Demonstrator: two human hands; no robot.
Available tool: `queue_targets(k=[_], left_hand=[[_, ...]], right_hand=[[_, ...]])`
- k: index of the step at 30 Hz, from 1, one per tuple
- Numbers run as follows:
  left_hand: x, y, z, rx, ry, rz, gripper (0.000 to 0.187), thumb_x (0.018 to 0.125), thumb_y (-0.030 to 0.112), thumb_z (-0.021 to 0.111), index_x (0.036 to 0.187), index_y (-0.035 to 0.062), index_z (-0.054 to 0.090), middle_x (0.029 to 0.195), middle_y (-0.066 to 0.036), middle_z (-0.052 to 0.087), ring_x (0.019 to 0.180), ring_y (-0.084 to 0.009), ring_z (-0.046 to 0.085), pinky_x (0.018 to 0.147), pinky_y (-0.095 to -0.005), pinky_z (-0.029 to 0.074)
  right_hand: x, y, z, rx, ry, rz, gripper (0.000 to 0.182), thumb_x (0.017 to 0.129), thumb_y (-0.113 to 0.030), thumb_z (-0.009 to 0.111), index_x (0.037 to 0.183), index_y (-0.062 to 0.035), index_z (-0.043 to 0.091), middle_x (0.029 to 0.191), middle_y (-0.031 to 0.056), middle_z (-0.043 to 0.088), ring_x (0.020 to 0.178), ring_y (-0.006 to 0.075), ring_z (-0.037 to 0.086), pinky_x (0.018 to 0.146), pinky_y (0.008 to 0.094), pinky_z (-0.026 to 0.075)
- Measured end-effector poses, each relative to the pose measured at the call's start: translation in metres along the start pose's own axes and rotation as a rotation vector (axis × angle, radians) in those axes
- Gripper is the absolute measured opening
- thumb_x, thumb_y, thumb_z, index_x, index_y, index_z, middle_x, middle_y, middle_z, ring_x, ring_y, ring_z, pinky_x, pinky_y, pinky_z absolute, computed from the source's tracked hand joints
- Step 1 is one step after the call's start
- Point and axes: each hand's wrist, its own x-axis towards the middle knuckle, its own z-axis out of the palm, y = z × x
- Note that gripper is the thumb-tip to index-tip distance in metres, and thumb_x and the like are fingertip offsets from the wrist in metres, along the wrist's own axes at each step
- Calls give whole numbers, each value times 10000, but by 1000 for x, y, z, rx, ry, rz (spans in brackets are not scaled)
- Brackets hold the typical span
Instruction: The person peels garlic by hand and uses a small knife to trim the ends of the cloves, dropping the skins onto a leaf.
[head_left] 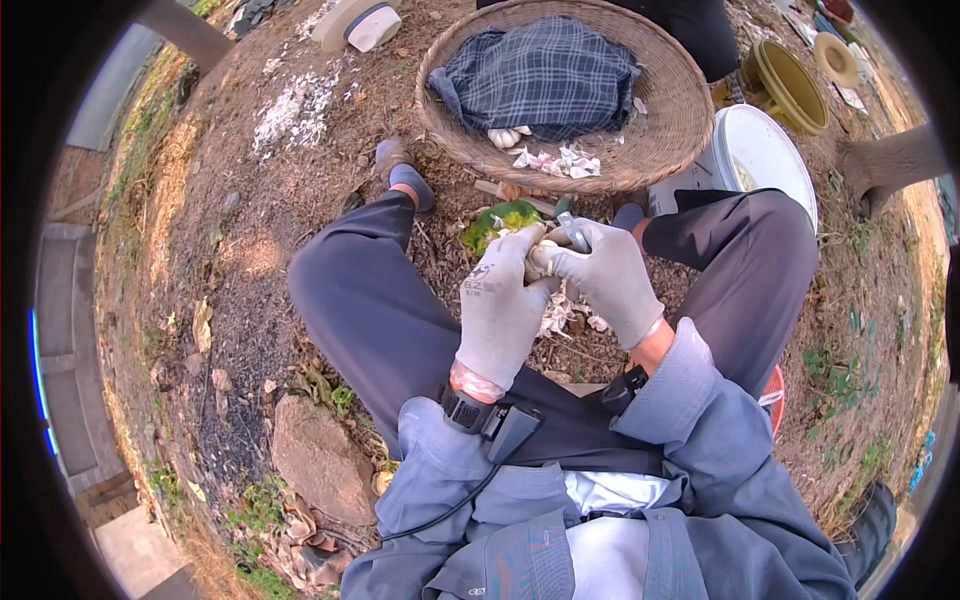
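Note:
Between my two gloved hands, just above my lap, is a pale garlic bulb [543,257]. My left hand [500,305] has its fingers closed around the bulb from the left side. My right hand [612,285] meets it from the right, thumb and fingers closed on a small grey metal-looking tool [574,233] against the garlic. The tool is partly hidden by the fingers, so I cannot tell its exact kind. Loose garlic skins [558,315] lie on the ground below my hands, and a green and yellow object [490,225] sits just beyond them.
A wide wicker basket [650,150] ahead holds a plaid cloth [535,75], garlic bulbs [505,137] and skins. To its right stand a white bucket [765,150] and a yellow bucket [785,85]. A straw hat [357,22] and a large stone [320,455] lie on the left.

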Motion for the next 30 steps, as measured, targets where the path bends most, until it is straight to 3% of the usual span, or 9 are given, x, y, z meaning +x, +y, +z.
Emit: queue_targets(k=[4,8,11,13,16,19,21,25,30], left_hand=[[-1,1,1,-70,14,-39,486,779,-1,793,1251,14,681,1148,-167,721,1052,-338,717,904,-389,567],[-2,2,-1,-96,11,-77,445,792,3,786,1228,12,695,1140,-165,731,1047,-338,724,910,-385,565],[-2,1,-2,-153,32,-82,410,810,15,783,1212,11,707,1120,-161,740,1027,-313,735,911,-366,564],[-1,-1,-4,-194,17,-97,383,844,23,773,1220,-6,708,1104,-145,753,1009,-239,742,899,-343,568],[1,-4,-8,-271,-29,-194,379,880,34,767,1246,-37,693,1093,-118,759,986,-165,726,886,-310,570],[2,-8,-6,-446,9,-298,322,878,45,763,1188,-17,702,1075,-136,752,955,-232,744,859,-340,573],[4,-4,-10,-516,3,-353,319,889,38,749,1196,-27,696,1057,-119,751,921,-191,737,824,-315,576],[8,7,-17,-630,-10,-423,320,918,20,705,1229,-52,677,1024,-88,739,856,-107,706,762,-254,577],[6,-2,-17,-644,-41,-426,350,945,7,655,1285,-73,656,1099,-108,723,952,-127,704,838,-261,596]], right_hand=[[0,2,2,51,5,33,342,839,-265,826,980,36,743,789,114,718,683,166,655,654,342,514],[-2,4,2,-47,46,-69,314,851,-252,812,972,28,740,746,119,686,661,175,641,635,342,499],[-4,0,0,-67,21,-46,306,861,-245,804,986,26,736,747,130,681,665,175,643,629,344,492],[-5,-1,0,-50,6,-16,306,864,-241,801,998,25,733,758,136,684,670,175,646,627,344,488],[-7,-3,0,-8,-21,-59,287,877,-193,784,1047,33,735,808,120,723,691,151,662,638,319,505],[-8,-7,-3,179,-67,23,280,892,-142,764,1100,44,739,864,94,755,726,109,672,656,283,526],[-4,-3,-5,173,-85,-71,285,909,-130,765,1126,53,745,890,75,764,749,78,671,674,260,542],[-1,-4,-6,197,-99,-38,295,919,-166,780,1128,42,753,898,92,761,757,80,670,677,269,540],[0,1,-7,-36,-50,-146,336,943,-225,782,1151,36,752,939,114,771,793,106,706,696,294,551]])
